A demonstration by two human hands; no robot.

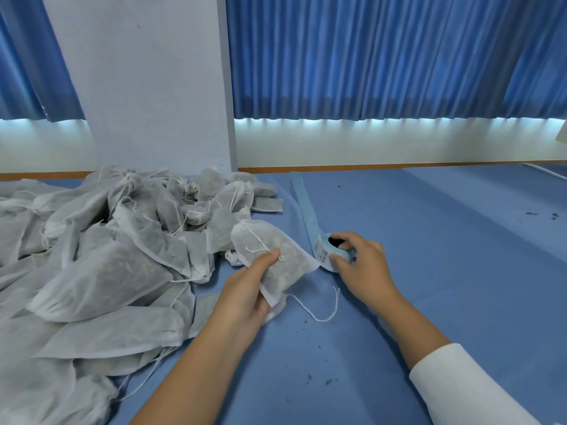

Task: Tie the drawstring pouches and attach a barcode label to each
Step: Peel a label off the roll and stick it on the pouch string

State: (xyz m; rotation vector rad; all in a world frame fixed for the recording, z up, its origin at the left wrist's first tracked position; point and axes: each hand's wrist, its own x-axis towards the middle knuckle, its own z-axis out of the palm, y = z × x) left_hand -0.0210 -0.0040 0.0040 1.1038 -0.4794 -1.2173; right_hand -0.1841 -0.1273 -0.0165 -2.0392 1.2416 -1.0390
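Observation:
My left hand [249,289] grips a white filled drawstring pouch [270,253], thumb on top, held just above the blue table [429,271]. A loose white drawstring [319,308] trails from the pouch's lower end onto the table. My right hand [359,265] rests on a roll of barcode labels [329,254], fingers curled over it. A barcode label shows on the roll's left side. A strip of blue backing paper [303,204] runs from the roll toward the back of the table.
A large heap of white pouches [101,250] covers the table's left half. Dark crumbs [319,380] are scattered on the blue cloth. A white pillar [153,87] and blue curtains [383,56] stand behind the table.

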